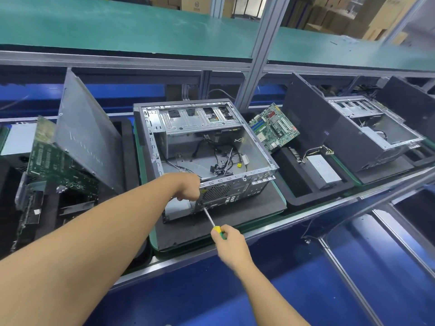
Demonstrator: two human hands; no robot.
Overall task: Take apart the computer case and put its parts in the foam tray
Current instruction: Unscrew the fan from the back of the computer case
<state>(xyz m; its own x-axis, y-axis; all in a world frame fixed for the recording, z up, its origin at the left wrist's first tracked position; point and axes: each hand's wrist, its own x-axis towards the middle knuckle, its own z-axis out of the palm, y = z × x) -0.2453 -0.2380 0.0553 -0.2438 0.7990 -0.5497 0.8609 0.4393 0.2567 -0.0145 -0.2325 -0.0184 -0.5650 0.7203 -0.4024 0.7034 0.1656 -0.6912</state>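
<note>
Grey sheet-metal computer case (219,190) sits open side up on a black foam pad (188,234), right at the fingers of both hands. Left hand (188,188) is balled up at the top edge of the rear panel, near its left corner. The fingers are curled tight over the rim, so it looks like it's gripping the case itself, though the fingertips are tucked under and hidden.

Right hand (229,245) is wrapped round the yellow-and-green handle of a screwdriver (211,218), thumb and fingers closed on it. The shaft runs up and left from those fingers, with the tip touching the rear panel just below the left fingers, beside the fan grille.

Inside the case, past the left knuckles, loose black cables (221,158) lie on the floor, with the drive cage (188,121) at the far end.

Right of the right-hand fingers and further back is the foam tray (301,189), well apart from both hands. A green motherboard (274,127) leans up at its far end and a silver power supply (324,169) lies in it.

Left of the left fingers a grey side panel (87,137) stands tilted in another black tray, with a second circuit board (58,170) leaning in front of it. Another opened case (367,109) sits way out right.
</note>
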